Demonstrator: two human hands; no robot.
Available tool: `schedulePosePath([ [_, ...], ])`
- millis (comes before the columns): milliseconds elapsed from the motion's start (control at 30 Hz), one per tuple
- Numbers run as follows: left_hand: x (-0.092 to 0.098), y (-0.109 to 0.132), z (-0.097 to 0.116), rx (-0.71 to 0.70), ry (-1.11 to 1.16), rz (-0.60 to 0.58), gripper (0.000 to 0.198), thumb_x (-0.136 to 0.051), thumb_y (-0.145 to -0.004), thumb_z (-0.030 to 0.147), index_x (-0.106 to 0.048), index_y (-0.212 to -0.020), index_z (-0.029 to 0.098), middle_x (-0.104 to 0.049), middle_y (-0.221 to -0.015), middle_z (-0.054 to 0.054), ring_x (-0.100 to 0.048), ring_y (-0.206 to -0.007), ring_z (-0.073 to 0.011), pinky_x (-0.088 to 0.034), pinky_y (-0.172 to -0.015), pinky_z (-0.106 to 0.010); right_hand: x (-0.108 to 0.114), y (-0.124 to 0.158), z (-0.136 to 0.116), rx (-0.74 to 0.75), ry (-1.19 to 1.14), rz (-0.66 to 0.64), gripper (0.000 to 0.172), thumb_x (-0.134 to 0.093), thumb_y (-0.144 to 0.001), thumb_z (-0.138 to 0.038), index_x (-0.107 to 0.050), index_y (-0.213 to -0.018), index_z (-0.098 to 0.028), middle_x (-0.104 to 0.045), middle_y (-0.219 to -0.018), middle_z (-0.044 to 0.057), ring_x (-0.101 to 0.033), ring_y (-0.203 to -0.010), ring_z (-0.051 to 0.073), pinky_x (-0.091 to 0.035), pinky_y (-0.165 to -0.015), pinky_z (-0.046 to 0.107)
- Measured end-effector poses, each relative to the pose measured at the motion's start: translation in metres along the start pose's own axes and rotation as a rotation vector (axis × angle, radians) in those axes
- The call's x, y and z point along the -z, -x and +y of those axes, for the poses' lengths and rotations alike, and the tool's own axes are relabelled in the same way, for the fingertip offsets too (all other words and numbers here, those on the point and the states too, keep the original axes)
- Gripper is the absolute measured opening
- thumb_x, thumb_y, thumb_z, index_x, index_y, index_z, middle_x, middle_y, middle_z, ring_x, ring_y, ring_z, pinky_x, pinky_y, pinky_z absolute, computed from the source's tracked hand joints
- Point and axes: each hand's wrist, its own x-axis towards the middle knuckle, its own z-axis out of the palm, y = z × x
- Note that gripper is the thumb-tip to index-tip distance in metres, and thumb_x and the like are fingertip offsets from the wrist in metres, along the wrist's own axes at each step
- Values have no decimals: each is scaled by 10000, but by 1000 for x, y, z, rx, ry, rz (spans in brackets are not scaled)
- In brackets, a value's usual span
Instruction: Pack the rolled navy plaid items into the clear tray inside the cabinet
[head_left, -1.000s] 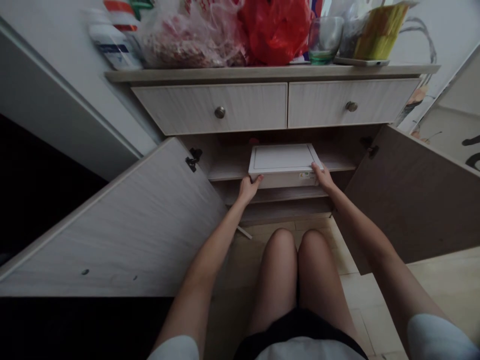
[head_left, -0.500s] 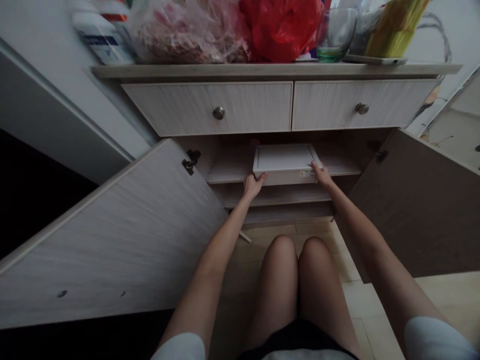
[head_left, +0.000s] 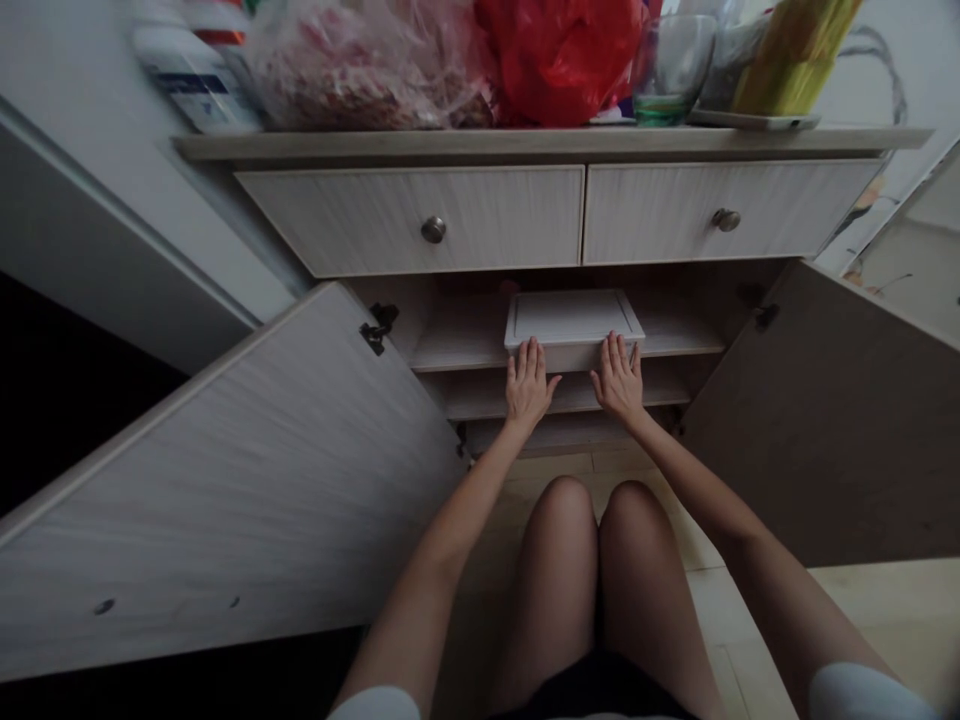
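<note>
A white lidded box [head_left: 574, 315] rests on the top shelf [head_left: 457, 335] inside the cabinet, its front side at the shelf's edge. Against the left part of that front side lies my left hand [head_left: 529, 385], fingers stretched out and pointing up. My right hand [head_left: 619, 378] is flat on the right part of the front, fingers also extended. Both palms face the box and neither hand is wrapped around it. The hands cover parts of the box's front.
The left cabinet door [head_left: 247, 480] and right cabinet door [head_left: 840, 420] stand open on either side. Two drawers with round knobs [head_left: 433, 230] sit above. On the cabinet top are a red plastic bag [head_left: 562, 60], clear bags [head_left: 367, 70], a glass [head_left: 673, 70] and white bottles [head_left: 196, 80].
Both hands have let go of the box's sides and moved inward to lie flat against its front. The box stays in about the same place on the shelf.
</note>
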Motion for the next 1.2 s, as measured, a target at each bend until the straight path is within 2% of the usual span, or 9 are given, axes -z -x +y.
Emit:
schedulePosePath([
  [367,-1,-28,-6,-30,-44,-6,775,-342,-994,514,-213,-1593,39,-133,-1668,-207,-62,-1570,-310,-10,-1267,-540,-11,-30,13,14,21,-21,713,-221,-1026,-423,-115,-1613,-34,-123,-1677,171,-42,-1568,271,5,-1250,559],
  [567,-7,-48,-11,-36,-73,-4,763,-313,-1002,509,-194,-1599,49,-136,-1674,-189,-56,-1572,-278,-10,-1274,-510,-21,-50,22,5,0,-31,706,-170,-1029,-432,-143,-1607,-27,-122,-1677,175,-54,-1568,270,28,-1239,574],
  [767,-10,-68,-17,-50,-93,-11,745,-310,-1006,479,-183,-1600,47,-139,-1675,-190,-62,-1572,-281,-33,-1273,-529,-33,-71,30,-5,0,-65,720,-199,-1017,-430,-109,-1616,-41,-104,-1681,176,-31,-1568,285,36,-1230,596],
  [1000,-14,-88,-26,-73,-134,-34,775,-395,-987,444,-185,-1587,1,-145,-1670,-214,-69,-1572,-300,-33,-1272,-522,-39,-89,36,-10,-5,-95,723,-216,-1010,-428,-157,-1606,-22,-96,-1681,176,-34,-1567,286,59,-1230,586],
  [1200,-16,-102,-30,-84,-146,-42,770,-379,-992,466,-201,-1587,10,-161,-1668,-216,-89,-1570,-300,-33,-1271,-509,-49,-103,41,-15,12,-107,739,-250,-998,-404,-92,-1618,-34,-91,-1683,178,-17,-1567,294,36,-1231,597],
])
